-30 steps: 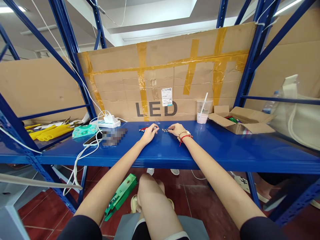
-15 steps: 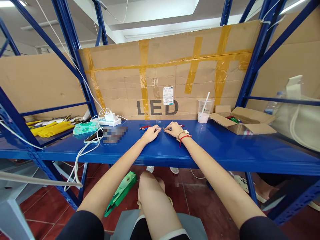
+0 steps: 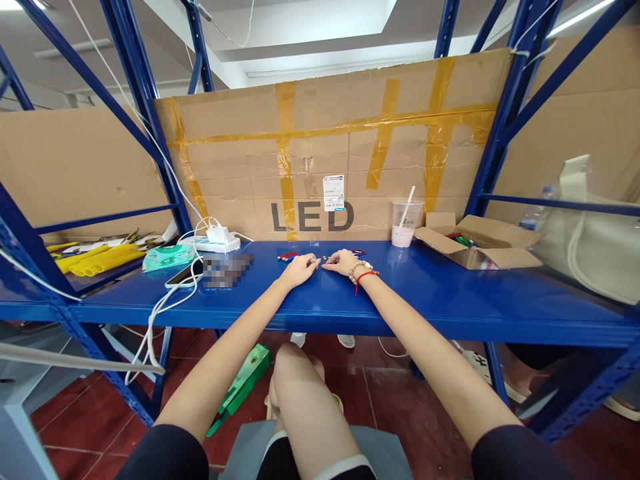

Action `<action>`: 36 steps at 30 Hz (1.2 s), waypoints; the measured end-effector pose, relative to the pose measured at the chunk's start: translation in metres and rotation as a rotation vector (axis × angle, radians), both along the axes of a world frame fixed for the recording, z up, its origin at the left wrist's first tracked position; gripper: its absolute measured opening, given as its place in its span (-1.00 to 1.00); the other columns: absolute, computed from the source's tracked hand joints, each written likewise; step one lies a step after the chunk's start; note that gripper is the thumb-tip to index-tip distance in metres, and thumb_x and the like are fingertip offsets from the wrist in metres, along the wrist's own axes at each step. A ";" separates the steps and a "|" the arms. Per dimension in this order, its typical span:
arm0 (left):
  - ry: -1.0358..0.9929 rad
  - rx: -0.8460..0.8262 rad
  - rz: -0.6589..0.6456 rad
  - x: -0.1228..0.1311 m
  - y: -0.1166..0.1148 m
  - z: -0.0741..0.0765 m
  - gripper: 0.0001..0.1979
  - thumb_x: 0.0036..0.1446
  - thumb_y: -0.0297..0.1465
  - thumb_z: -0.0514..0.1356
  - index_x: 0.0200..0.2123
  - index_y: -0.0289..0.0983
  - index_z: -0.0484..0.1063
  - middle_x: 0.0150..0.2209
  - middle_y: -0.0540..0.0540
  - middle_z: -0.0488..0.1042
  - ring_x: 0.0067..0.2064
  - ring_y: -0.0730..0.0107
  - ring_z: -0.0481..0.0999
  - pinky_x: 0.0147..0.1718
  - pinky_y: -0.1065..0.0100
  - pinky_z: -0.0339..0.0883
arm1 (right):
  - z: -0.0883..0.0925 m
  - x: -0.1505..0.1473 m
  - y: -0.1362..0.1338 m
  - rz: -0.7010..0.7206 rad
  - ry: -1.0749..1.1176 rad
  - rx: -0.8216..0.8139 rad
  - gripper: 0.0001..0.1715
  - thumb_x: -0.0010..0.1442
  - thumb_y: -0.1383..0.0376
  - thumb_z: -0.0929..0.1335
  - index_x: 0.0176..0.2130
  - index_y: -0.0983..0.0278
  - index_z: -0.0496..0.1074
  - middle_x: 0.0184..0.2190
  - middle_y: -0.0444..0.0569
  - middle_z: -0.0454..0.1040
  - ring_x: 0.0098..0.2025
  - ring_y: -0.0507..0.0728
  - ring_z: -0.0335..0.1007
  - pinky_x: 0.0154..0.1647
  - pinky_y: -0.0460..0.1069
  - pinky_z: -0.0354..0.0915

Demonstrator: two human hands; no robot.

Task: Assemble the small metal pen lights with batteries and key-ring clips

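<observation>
My left hand (image 3: 301,269) rests on the blue tabletop, thumb and fingers closed around something too small to name. Just across a narrow gap, my right hand (image 3: 342,262) lies with its fingers drawn together over the surface; whatever they may hold is hidden. Beyond the left hand lie several thin red and blue pen-like pieces (image 3: 289,256). More red and dark pieces (image 3: 359,253) show behind the right hand. Tiny light-coloured bits (image 3: 325,258) sit between the two hands.
To the right stand a plastic cup with a straw (image 3: 403,223) and an open cardboard box (image 3: 477,243) of coloured pieces. White cables (image 3: 155,320), a power strip (image 3: 215,244), a green packet (image 3: 167,258) and a phone (image 3: 184,273) are left. A cardboard wall (image 3: 235,177) closes the back.
The view has shifted slightly. My right fingers have come down flatter toward the tabletop, and the dark piece seen at them before no longer shows. My left hand stays much the same.
</observation>
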State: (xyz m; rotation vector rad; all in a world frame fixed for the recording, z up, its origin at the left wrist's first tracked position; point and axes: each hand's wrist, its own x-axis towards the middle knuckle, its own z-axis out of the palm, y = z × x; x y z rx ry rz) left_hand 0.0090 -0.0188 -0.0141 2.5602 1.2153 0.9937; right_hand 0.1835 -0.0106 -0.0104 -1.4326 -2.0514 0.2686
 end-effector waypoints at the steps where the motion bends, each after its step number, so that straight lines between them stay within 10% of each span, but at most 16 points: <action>1: 0.002 0.000 0.000 0.000 0.001 0.000 -0.68 0.15 -0.24 -0.05 -0.51 -0.27 0.33 -0.49 -0.03 0.45 -0.43 0.38 0.41 -0.40 0.39 0.23 | 0.000 -0.001 0.000 -0.002 0.013 -0.006 -0.82 -0.10 0.24 0.44 -0.45 0.31 0.54 -0.40 -0.01 0.55 -0.34 0.08 0.45 -0.29 -0.10 0.32; 22: -0.019 0.039 0.061 -0.001 -0.001 0.002 -0.67 0.15 -0.28 -0.06 -0.53 -0.28 0.35 -0.56 -0.03 0.44 -0.49 0.40 0.41 -0.42 0.41 0.24 | 0.011 -0.014 -0.012 0.204 0.466 0.153 -0.77 -0.05 0.21 0.39 -0.40 0.34 0.49 -0.44 -0.02 0.53 -0.59 -0.02 0.38 -0.47 -0.10 0.33; 36: 0.053 -0.045 0.060 -0.001 -0.004 0.005 -0.73 0.04 -0.41 -0.02 -0.44 -0.27 0.48 -0.41 -0.08 0.53 -0.36 0.31 0.48 -0.36 0.41 0.30 | 0.009 -0.020 -0.019 0.328 0.536 -0.064 -0.65 -0.21 0.13 0.46 -0.47 0.36 0.48 -0.49 -0.02 0.51 -0.52 0.00 0.37 -0.55 -0.13 0.27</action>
